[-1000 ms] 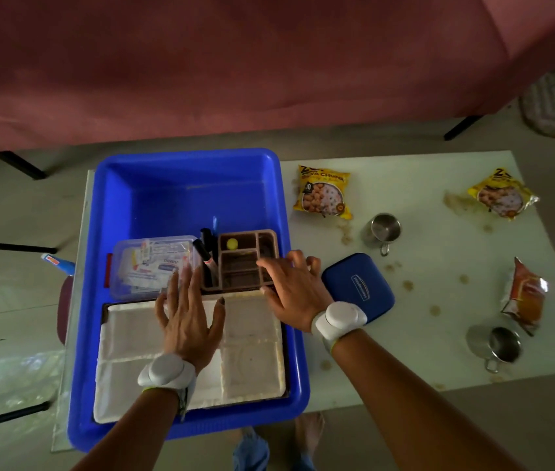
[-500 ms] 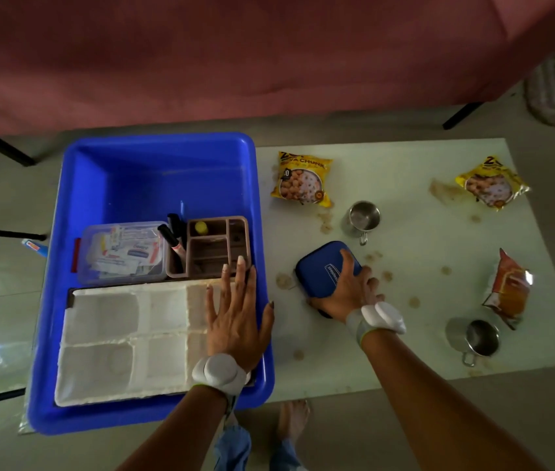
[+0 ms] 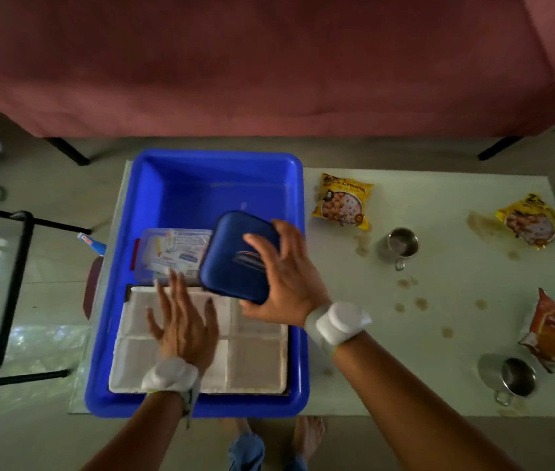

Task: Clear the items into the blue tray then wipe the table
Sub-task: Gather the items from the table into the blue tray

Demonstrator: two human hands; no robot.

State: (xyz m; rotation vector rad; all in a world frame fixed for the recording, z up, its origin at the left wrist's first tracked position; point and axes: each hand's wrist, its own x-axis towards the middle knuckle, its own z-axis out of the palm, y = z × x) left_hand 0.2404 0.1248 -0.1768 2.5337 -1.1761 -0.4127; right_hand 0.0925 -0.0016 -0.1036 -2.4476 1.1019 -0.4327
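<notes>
I see the blue tray (image 3: 198, 185) at the worktop's (image 3: 439, 334) left end, its far half bare. Right hand (image 3: 286, 277) grips the blue case (image 3: 235, 256) by its right edge, thumb beneath, fingers spread on top, over the tray's middle. Left hand (image 3: 184, 321) lies flat, fingers straight, on the white foam tray (image 3: 255, 362) filling the near half. Clear box (image 3: 167, 253) sits left of the case. Out on the stained worktop: two yellow packets (image 3: 342, 202) (image 3: 534, 224), orange packet (image 3: 547, 331), two steel cups (image 3: 400, 244) (image 3: 515, 377), well apart.
</notes>
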